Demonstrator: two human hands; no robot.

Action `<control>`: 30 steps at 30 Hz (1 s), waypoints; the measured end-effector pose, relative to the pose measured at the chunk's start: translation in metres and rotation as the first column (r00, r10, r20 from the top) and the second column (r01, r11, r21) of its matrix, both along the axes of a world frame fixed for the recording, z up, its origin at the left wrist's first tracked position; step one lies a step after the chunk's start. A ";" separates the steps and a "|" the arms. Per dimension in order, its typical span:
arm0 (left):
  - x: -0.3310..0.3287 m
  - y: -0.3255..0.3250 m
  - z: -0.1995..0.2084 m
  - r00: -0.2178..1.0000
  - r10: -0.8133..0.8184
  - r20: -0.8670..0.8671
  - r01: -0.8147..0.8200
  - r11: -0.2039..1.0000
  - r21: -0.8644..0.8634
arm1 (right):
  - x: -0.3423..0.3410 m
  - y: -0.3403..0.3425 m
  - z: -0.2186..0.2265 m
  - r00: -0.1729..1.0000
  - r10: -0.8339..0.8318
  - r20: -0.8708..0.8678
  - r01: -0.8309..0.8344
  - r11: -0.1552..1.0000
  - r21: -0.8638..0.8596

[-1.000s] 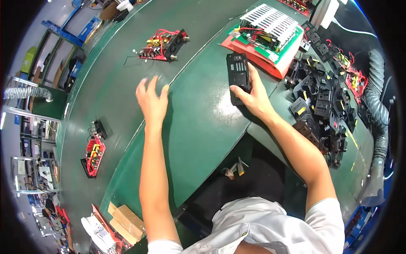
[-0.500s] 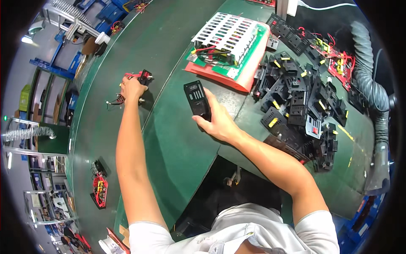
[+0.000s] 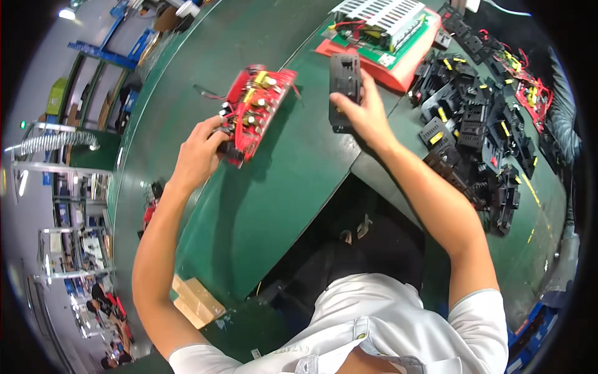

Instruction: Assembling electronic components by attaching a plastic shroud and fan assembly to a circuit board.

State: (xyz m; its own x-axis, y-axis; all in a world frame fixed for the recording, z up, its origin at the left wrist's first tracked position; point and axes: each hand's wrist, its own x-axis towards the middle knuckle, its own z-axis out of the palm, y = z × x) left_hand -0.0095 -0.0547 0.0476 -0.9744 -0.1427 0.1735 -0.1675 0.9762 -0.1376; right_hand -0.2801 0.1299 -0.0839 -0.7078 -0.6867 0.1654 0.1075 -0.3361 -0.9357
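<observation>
My left hand (image 3: 198, 151) grips one end of a red circuit board (image 3: 260, 106) crowded with components, red wires and yellow parts. The board is tilted over the green bench, its component side showing. In my right hand (image 3: 369, 111) is a black plastic housing panel (image 3: 344, 81), held upright with the thumb across its face. The two parts are apart, the panel to the right of the board. Beyond the panel, a white slotted metal cover (image 3: 381, 15) sits on a green circuit board (image 3: 408, 38) over a red base (image 3: 398, 76).
A heap of black plastic housings (image 3: 474, 118) with yellow tags lies on the right, beside more red wired boards (image 3: 534, 96). A grey flexible duct (image 3: 560, 93) stands at the far right. Cardboard pieces (image 3: 198, 303) lie at the near left. Another red board (image 3: 149, 212) is partly hidden by my left arm.
My left hand has lifted the red circuit board off the bench and brought it nearer and rightward. The black housing panel has been turned in my right hand. The view has shifted.
</observation>
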 end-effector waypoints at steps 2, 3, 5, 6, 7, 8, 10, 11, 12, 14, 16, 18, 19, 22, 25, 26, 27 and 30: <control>0.017 0.010 0.001 0.992 -0.075 0.097 0.066 0.994 0.085 | -0.004 0.000 -0.001 1.000 -0.001 0.024 0.003 0.999 -0.046; 0.026 0.014 -0.002 0.986 -0.116 0.119 0.102 0.988 0.116 | -0.004 0.000 -0.001 1.000 0.015 0.024 -0.014 0.999 -0.039; 0.040 0.025 -0.006 0.954 -0.213 0.209 0.210 0.977 0.036 | -0.003 0.000 -0.002 0.999 0.034 0.020 -0.034 0.999 -0.036; 0.048 0.034 -0.008 0.954 -0.184 0.238 0.174 0.983 0.062 | -0.001 0.000 -0.003 0.999 0.041 0.017 -0.040 0.999 -0.035; 0.055 0.039 -0.011 0.941 -0.190 0.280 0.174 0.981 0.079 | 0.000 -0.001 -0.003 0.999 0.043 0.018 -0.042 0.998 -0.035; 0.059 0.046 -0.013 0.926 -0.198 0.321 0.175 0.979 0.099 | 0.001 -0.001 -0.004 0.999 0.043 0.020 -0.043 0.999 -0.033; 0.065 0.056 -0.015 0.924 -0.147 0.354 0.114 0.987 0.112 | 0.001 0.000 -0.004 0.999 0.046 0.005 -0.046 0.999 -0.026; 0.061 0.064 -0.008 0.911 -0.070 0.407 0.014 0.990 0.139 | 0.002 -0.001 -0.004 0.999 0.048 -0.004 -0.048 0.999 -0.026; 0.058 0.072 0.000 0.888 0.003 0.459 -0.088 0.983 0.163 | 0.000 -0.002 -0.005 0.999 0.039 -0.031 -0.039 0.999 0.001; 0.043 0.076 0.021 0.793 0.054 0.607 -0.266 0.927 0.265 | 0.001 -0.002 -0.006 0.998 0.039 -0.049 -0.040 0.999 -0.029; 0.038 0.066 0.027 0.790 0.042 0.612 -0.309 0.889 0.337 | 0.003 -0.002 -0.002 0.995 0.061 -0.083 -0.058 0.997 0.043; 0.017 0.072 0.035 0.849 0.246 0.468 -0.422 0.849 0.318 | -0.001 0.000 -0.005 0.993 0.046 -0.111 -0.042 0.998 0.039; 0.011 0.078 0.036 0.790 0.421 0.446 -0.553 0.804 0.220 | -0.003 0.002 -0.006 0.992 0.048 -0.112 -0.044 0.998 0.043; 0.023 0.071 0.015 0.704 0.511 0.493 -0.674 0.699 0.240 | -0.001 -0.001 -0.005 0.993 0.053 -0.104 -0.048 0.998 0.048; 0.048 0.056 -0.030 0.769 0.449 0.456 -0.638 0.582 0.503 | 0.000 -0.008 -0.011 0.983 0.044 -0.178 -0.045 0.999 -0.001; 0.046 0.066 -0.040 0.779 0.506 0.369 -0.625 0.586 0.516 | 0.000 -0.005 -0.009 0.985 0.043 -0.169 -0.040 0.999 0.019; 0.049 0.071 -0.045 0.783 0.500 0.369 -0.620 0.589 0.518 | 0.002 -0.004 -0.007 0.986 0.049 -0.158 -0.044 0.998 0.033; 0.055 0.072 -0.051 0.778 0.598 0.194 -0.565 0.530 0.633 | -0.001 -0.002 -0.006 0.991 0.085 -0.102 -0.087 0.996 -0.012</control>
